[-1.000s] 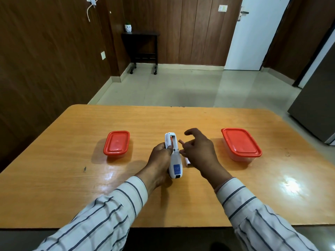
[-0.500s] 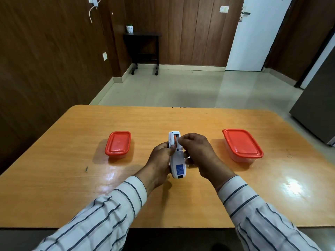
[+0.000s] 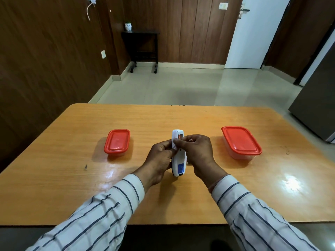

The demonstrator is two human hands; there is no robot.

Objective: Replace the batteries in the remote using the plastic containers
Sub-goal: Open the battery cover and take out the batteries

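A white remote (image 3: 178, 163) with a blue label is held back-side up over the table's middle, its battery compartment uncovered at the far end, where an orange-tipped battery (image 3: 179, 137) shows. My left hand (image 3: 159, 160) grips the remote from the left. My right hand (image 3: 197, 151) has its fingertips pinched on the battery in the compartment. A small red-lidded plastic container (image 3: 117, 143) stands to the left, a larger red-lidded plastic container (image 3: 241, 141) to the right. Both are closed.
The wooden table (image 3: 72, 178) has its near edge just under my sleeves. A small white piece (image 3: 186, 158) lies on the table under my right hand, mostly hidden. Tiled floor, a dark side table (image 3: 143, 49) and a white door (image 3: 253, 33) lie beyond.
My right hand, open and apart from the remote a second ago, has come onto the battery compartment and closed its fingertips there. My left hand keeps holding the remote.
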